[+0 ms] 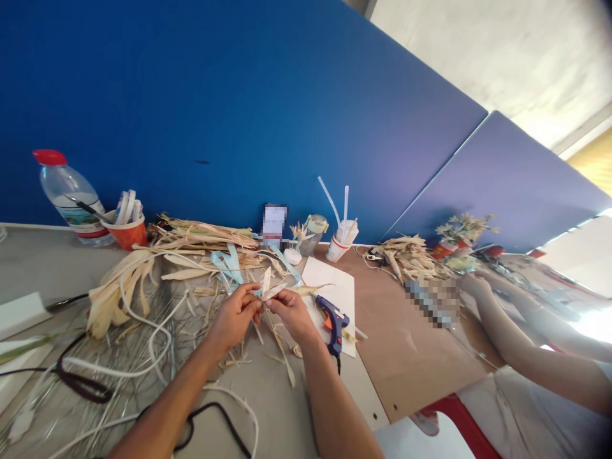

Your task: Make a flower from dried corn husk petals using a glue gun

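Pinching a pale husk piece with the tips of its fingers, the left hand is seen near the middle of the head view. The right hand grips the same small work from the other side, its thumb and fingers pressed together, and the two hands almost meet. The husk piece is above the counter, with one flap standing upright and another one slanting to the right. I cannot tell if this is one folded leaf or two, because the fingertips hide the lower part.

It seems dry and papery, so I judge it very light, hardly slippery, a little stiff along its length, but easy to split or crease. A soft pinch at the low end, where the flaps come together, should be safest; pulling by the thin tips could tear them.

Loose husk strips lie under the hands. A glue gun rests to the right, partly over a white board, near the right hand. Light blue ribbon lies behind the left hand, and a husk heap lies near the blue partition. Farther right, a co-worker's arm reaches over the counter.
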`<state>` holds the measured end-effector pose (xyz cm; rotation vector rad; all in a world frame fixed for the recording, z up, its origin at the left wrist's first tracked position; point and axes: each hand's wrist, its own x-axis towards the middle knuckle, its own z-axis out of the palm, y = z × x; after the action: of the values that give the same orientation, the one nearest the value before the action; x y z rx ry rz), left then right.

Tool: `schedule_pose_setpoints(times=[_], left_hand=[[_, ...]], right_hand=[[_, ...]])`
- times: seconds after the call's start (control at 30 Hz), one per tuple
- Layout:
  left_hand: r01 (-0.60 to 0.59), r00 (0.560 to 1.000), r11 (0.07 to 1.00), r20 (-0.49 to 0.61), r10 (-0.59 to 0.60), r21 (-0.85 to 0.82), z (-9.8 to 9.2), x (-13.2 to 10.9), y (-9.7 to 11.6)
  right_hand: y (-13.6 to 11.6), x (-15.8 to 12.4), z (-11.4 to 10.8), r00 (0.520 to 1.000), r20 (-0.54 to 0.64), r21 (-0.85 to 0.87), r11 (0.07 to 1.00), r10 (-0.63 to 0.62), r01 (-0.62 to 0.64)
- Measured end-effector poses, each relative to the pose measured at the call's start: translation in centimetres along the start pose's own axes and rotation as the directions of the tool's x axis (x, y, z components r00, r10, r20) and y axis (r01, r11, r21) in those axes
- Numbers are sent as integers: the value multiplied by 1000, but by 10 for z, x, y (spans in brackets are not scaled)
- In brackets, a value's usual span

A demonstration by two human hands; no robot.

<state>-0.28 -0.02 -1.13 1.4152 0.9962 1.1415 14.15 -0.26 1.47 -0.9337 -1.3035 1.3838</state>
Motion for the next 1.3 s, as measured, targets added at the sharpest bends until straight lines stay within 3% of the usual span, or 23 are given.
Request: schedule_pose_setpoints(times=[0.5, 0.63, 0.87, 1.13, 1.3], left_hand=[[-48, 998, 992, -28, 51, 115, 2, 0, -8], [-51, 998, 991, -26, 54, 128, 2, -2, -4], [-88, 994, 978, -54, 100, 189, 2, -1, -7], [-211, 977, 927, 75, 198, 310, 2, -3, 4], [-147, 977, 978, 179, 120, 145, 1, -5, 11]], right_hand=[[10, 2, -8, 999, 8, -146, 988, -45, 46], [5, 2, -11, 1000, 13, -80, 997, -18, 19], [-3, -2, -18, 999, -32, 190, 982, 18, -12], [-4, -3, -13, 997, -82, -61, 998, 7, -12], [-9, -4, -15, 989, -136, -170, 985, -59, 35]])
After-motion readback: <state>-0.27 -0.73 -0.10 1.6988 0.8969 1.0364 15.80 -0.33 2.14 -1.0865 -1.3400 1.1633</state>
